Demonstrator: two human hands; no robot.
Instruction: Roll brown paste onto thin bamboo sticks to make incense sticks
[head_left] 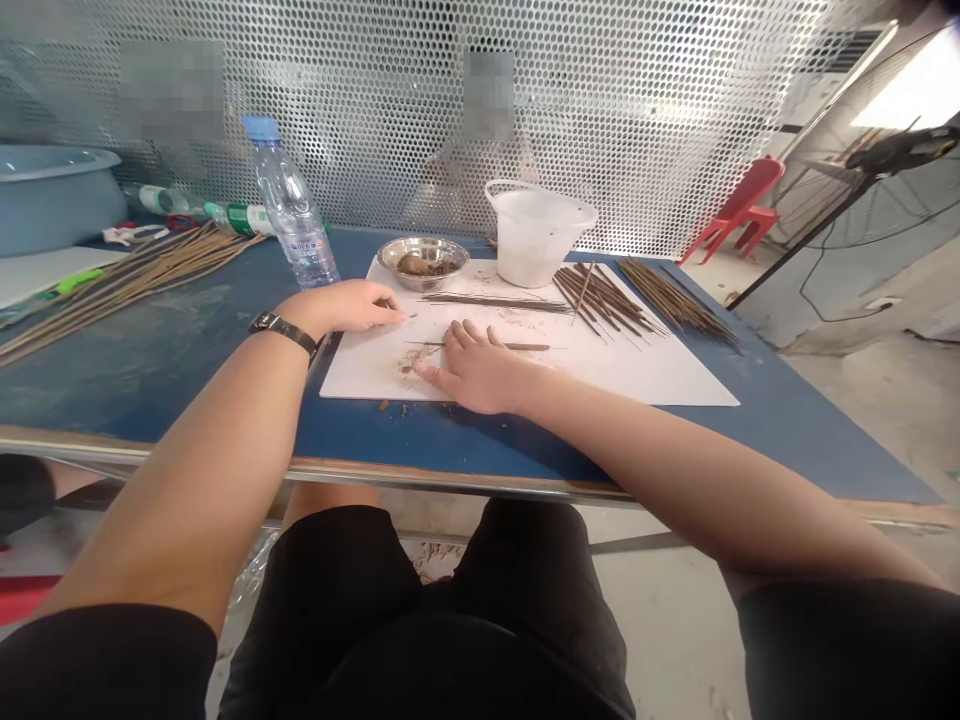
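My right hand (480,370) lies flat, fingers stretched out, over a brown incense stick (527,347) on a white board (660,385). The stick's thin bare ends show on both sides of the hand. Brown crumbs (411,362) are scattered by its thumb. My left hand (360,306) rests at the board's left part with its fingers curled together; a small dark bit shows at the fingertips, too small to name. Behind it stands a metal bowl (424,262) with brown lumps of paste inside. Several thin dark sticks (495,302) lie across the board beyond the right hand.
Bundles of brown-coated sticks (607,300) lie at the right, more (675,300) beside the board. A white bucket (540,235) stands at the back, a water bottle (296,215) at the left. Long bare sticks (150,275) and a blue basin (56,200) are farther left. Perforated metal (375,110) closes off the back.
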